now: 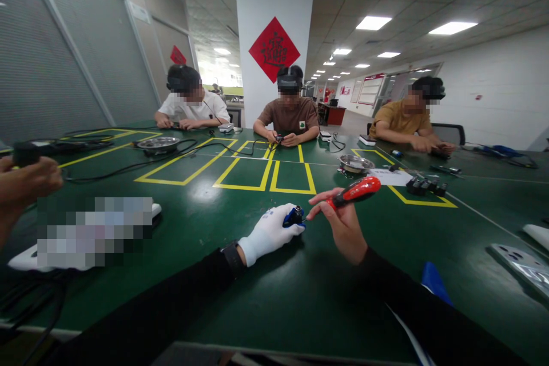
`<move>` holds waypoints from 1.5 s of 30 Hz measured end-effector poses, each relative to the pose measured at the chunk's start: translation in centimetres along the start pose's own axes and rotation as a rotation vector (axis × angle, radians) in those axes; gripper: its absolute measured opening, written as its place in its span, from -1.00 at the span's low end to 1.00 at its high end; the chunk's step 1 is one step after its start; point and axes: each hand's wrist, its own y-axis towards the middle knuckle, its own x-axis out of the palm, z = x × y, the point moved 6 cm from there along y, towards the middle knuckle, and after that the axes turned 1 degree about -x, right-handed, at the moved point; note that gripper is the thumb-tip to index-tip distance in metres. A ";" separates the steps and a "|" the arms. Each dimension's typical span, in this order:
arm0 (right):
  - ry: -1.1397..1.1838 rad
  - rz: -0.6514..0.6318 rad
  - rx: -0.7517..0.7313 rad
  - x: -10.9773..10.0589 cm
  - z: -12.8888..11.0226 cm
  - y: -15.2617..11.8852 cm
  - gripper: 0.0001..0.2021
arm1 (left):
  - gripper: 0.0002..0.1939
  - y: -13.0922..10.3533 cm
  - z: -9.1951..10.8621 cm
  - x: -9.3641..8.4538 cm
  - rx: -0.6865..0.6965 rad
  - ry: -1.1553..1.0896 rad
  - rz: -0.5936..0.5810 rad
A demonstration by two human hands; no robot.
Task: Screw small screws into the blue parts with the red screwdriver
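Note:
My left hand (pixel 272 231), in a white glove, is wrapped round a small blue and black object (pixel 294 217) low over the green table. My bare right hand (pixel 341 220) grips a screwdriver with a red and black handle (pixel 358 190). The handle points up and to the right, and the thin shaft reaches left towards the blue and black object. Whether the tip touches it cannot be made out.
Metal bowls (pixel 357 164) (pixel 158 143), black parts (pixel 425 186) and a white sheet (pixel 397 177) lie on the table (pixel 240 309). Cables run along the left. Three people sit opposite, and another person's hand (pixel 32 183) shows at the left edge. A phone (pixel 521 269) lies right.

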 end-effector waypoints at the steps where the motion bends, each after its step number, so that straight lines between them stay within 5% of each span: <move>1: 0.005 -0.013 0.009 0.1 0.0 0.0 -0.80 | -0.79 0.0 0.1 -0.1 0.005 0.003 -0.003; 8: 0.089 -0.018 -0.010 -0.1 0.6 -0.2 -0.71 | -0.81 -0.1 0.4 -0.2 0.017 0.001 -0.005; 13: -0.036 0.051 -0.042 -0.4 0.0 -0.3 -0.83 | -0.81 0.0 0.3 -0.1 0.026 0.007 0.003; 24: 0.192 0.056 0.002 -0.7 0.9 0.2 -0.83 | -0.76 0.0 0.1 0.0 0.016 0.012 -0.005; 35: -0.034 0.069 -0.055 -0.8 -0.4 0.1 -0.86 | -0.77 0.0 -0.1 0.0 0.028 0.013 0.002; 40: 0.055 -0.024 -0.032 -0.1 -0.6 0.3 -0.82 | -0.77 0.0 -0.2 0.1 0.020 0.013 0.007; 45: 0.150 0.044 0.026 -0.5 -0.2 0.6 -0.82 | -0.79 0.1 -0.1 0.1 0.036 0.012 0.011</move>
